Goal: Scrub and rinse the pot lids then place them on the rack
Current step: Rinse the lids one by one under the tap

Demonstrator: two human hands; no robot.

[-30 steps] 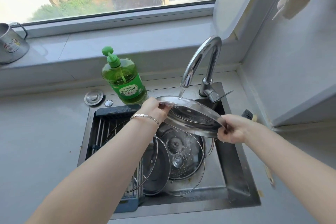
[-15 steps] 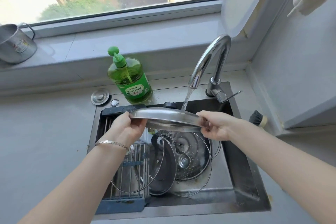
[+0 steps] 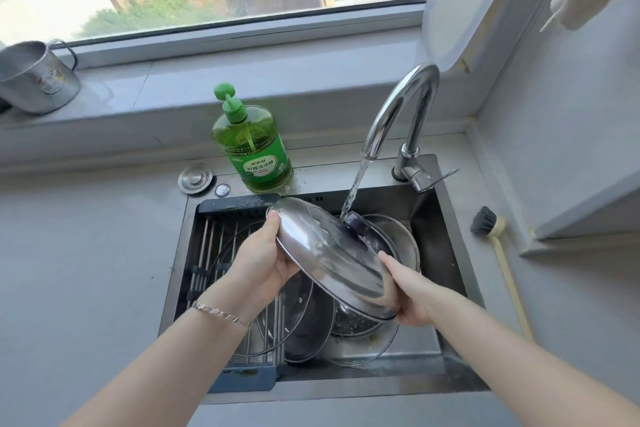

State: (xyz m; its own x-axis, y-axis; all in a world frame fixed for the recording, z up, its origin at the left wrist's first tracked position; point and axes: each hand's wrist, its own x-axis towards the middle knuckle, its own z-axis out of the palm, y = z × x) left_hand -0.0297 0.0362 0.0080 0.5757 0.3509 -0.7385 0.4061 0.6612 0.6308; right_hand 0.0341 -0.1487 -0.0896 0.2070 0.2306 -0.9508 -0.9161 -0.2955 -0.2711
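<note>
The steel pot lid [image 3: 332,253] now faces up with its domed top toward the camera and its dark knob [image 3: 356,225] directly under the stream from the tap [image 3: 398,111]. A moment ago it was held nearly flat and edge-on under the tap; it has since been tipped steeply, with its far rim high near the tap and its near rim low over the sink [image 3: 446,218]. The left hand [image 3: 266,260] is closed on the lid's left rim, thumb on top and fingers beneath. The right hand [image 3: 408,291] is closed on the lower right rim in the same way. Water strikes at the knob, and a pale film on the dome below it looks like suds or run-off, so this reads as the rinse step for the outer face, with the tilt letting water sheet down and off.

Below the held lid, in the sink, lie more lids: a glass one [image 3: 298,319] leaning against the rack [image 3: 214,253] on the left side of the sink, and a perforated steamer insert [image 3: 353,322] under the right hand. The rack's bars left of the tap carry only that leaning glass lid, so most of the job seems to remain.

A green soap bottle [image 3: 252,149] stands on the bench just left of the tap, and a long-handled brush [image 3: 498,253] lies on the bench to the tap's right.
</note>
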